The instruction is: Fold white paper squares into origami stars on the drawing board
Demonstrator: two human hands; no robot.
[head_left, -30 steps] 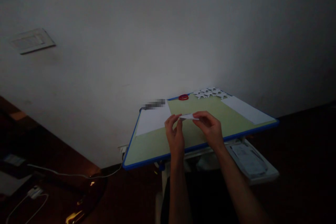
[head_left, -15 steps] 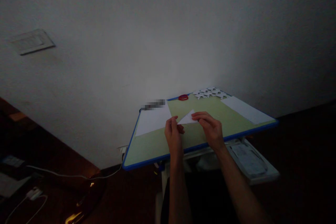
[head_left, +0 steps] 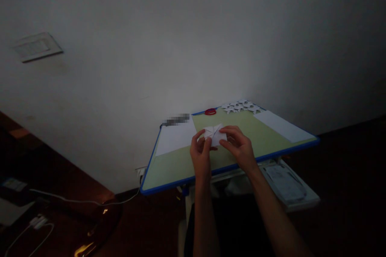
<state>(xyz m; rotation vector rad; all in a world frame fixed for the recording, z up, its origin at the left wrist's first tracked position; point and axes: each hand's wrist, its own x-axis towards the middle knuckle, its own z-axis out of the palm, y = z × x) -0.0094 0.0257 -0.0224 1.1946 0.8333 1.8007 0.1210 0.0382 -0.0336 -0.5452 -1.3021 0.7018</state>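
A small piece of folded white paper (head_left: 216, 138) is held up over the green tabletop (head_left: 171, 170), with creases meeting near its middle. My left hand (head_left: 200, 150) pinches its left edge between thumb and fingers. On the opposite side, my right hand (head_left: 240, 146) grips the right edge, thumb below and forefinger above. Behind them at the back of the table lies a cluster of folded white paper pieces (head_left: 241, 106). Red-handled scissors (head_left: 210, 111) rest to the left of that cluster.
White sheets lie at the left (head_left: 176, 138) and the right (head_left: 283, 125) of the blue-edged table, which stands against a wall (head_left: 169, 40). Under its right side is an open drawer (head_left: 286, 184). A white cable (head_left: 78, 200) runs at lower left.
The folded paper has gone from a flat triangle to a squarish shape with creases meeting in the middle. Both hands have shifted their grip, and my right thumb now shows at its near edge.
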